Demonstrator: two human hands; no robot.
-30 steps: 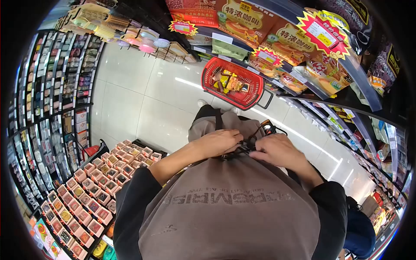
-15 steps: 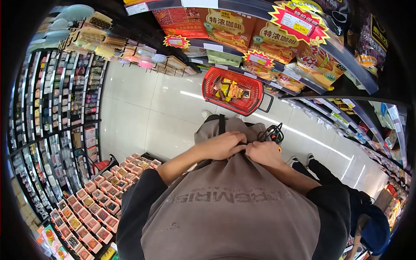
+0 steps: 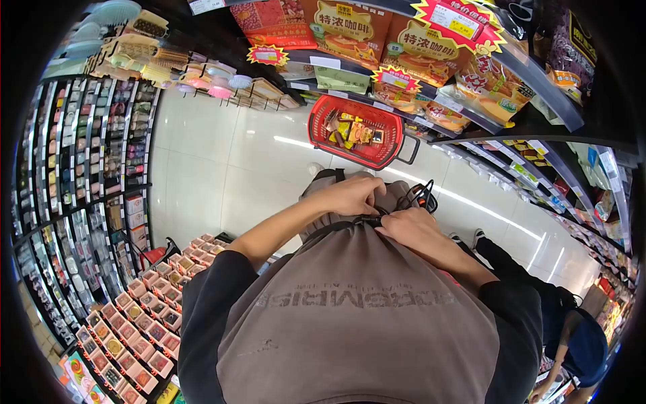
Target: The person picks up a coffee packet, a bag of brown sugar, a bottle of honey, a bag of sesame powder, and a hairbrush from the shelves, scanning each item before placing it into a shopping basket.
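Note:
Both hands are at the waist of a grey-brown apron (image 3: 356, 296) with faded lettering. My left hand (image 3: 351, 196) is closed, its fingers curled just above the dark strap (image 3: 367, 219); what they hold, if anything, is hidden. Just to its right, my right hand (image 3: 408, 227) is closed around the strap near the gathered cloth. A black cable bundle (image 3: 420, 196) with an orange part hangs beside the right hand.
A red basket (image 3: 397, 138) with yellow packets stands on the floor ahead. Shelves of packaged food (image 3: 346, 34) rise beyond it. Cosmetics racks (image 3: 87, 148) and small boxes (image 3: 134, 323) are at left. Another person (image 3: 582, 343) stands at lower right.
My left hand has lifted slightly away from the right, showing more strap between them. The view has shifted slightly, and the other person's arm reaches lower.

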